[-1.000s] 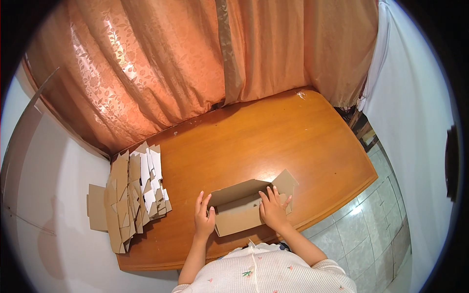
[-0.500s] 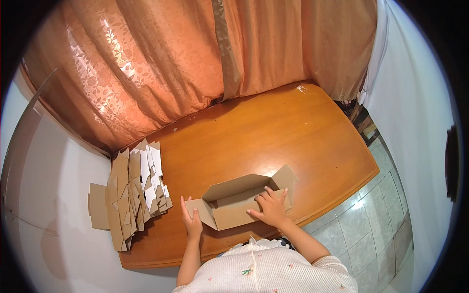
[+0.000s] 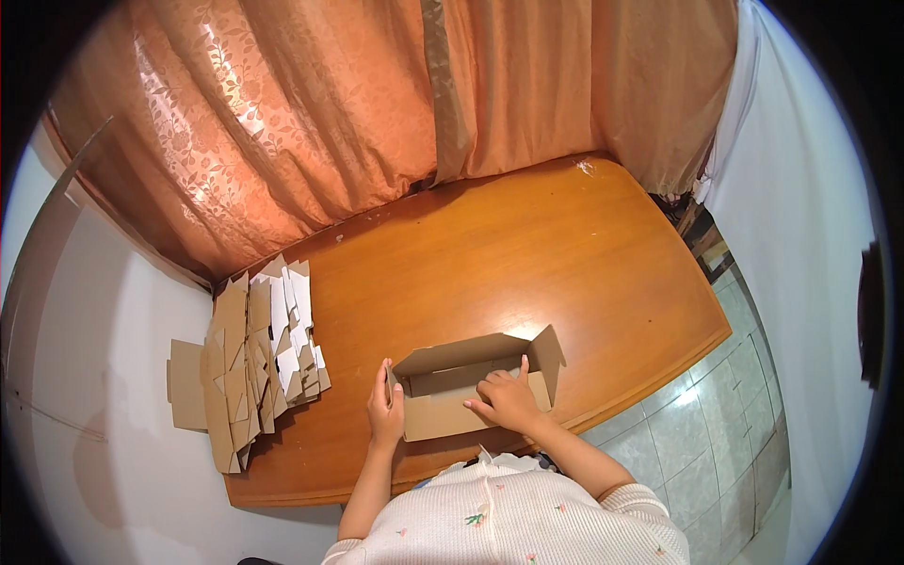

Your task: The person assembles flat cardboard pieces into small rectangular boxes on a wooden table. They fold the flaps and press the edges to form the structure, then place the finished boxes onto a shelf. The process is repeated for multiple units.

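An open, partly folded brown cardboard box (image 3: 443,422) lies at the table's near edge, with its long far wall standing up. At its left end, my left hand (image 3: 384,414) has the end flap between thumb and fingers. My right hand (image 3: 511,403) is bent over the near wall toward the right end. Its thumb lies along that wall, the index finger points up toward the right end flap (image 3: 546,363), and the other fingers curl over the edge. That right flap still leans outward.
A pile of flattened cardboard boxes (image 3: 235,377), brown and white, covers the left end of the wooden table (image 3: 452,254). Orange curtains (image 3: 311,122) hang along the far edge. A white cloth (image 3: 791,207) hangs at the right, above a tiled floor (image 3: 687,414).
The left end flap has been raised from leaning outward to about upright, my left hand moving right with it. My right hand's spread fingers have curled in, with the index finger pointing up.
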